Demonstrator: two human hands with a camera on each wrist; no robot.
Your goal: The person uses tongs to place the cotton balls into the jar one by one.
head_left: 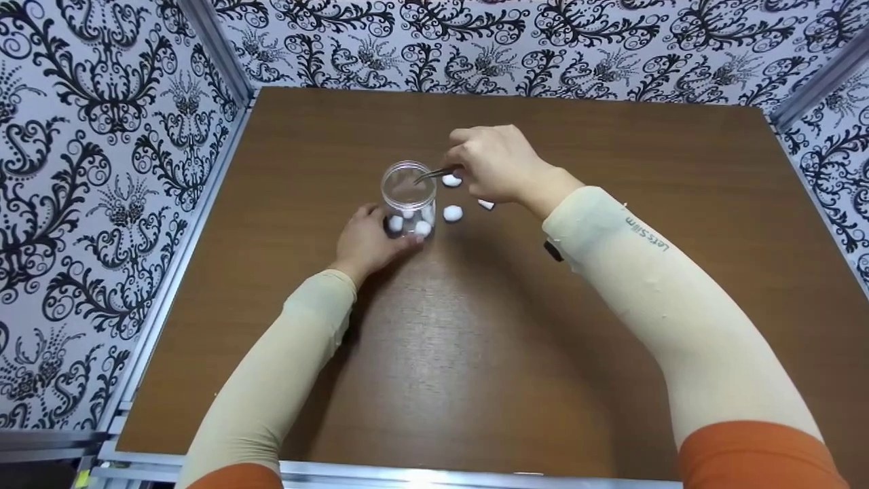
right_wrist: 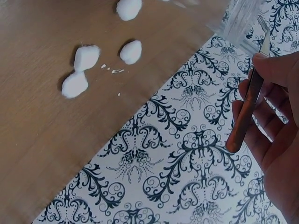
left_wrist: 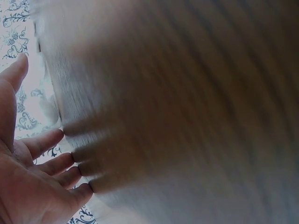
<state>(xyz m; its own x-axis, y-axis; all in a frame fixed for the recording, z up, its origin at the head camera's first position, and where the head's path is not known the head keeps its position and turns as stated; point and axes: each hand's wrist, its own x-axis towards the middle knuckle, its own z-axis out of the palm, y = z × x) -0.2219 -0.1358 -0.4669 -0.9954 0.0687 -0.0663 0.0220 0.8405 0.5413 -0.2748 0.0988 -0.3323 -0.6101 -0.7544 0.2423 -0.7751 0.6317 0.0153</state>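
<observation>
A clear jar (head_left: 400,204) without a lid stands on the table, with several white cotton balls (head_left: 422,228) visible through its wall. My left hand (head_left: 370,244) holds it low down, the thumb across the near side and the fingers round the left. In the left wrist view the left hand's fingertips (left_wrist: 84,189) meet the tabletop. My right hand (head_left: 499,163) pinches a pair of metal tweezers (right_wrist: 247,112). Their bare tips point left over the jar's mouth and stand slightly apart.
Several loose cotton balls (right_wrist: 87,57) lie on the brown table (head_left: 339,380) to the right of the jar. Small white scraps (right_wrist: 117,71) are scattered near them. Walls with black-and-white patterned paper (head_left: 475,47) and a metal frame (head_left: 220,47) enclose the table's back and sides.
</observation>
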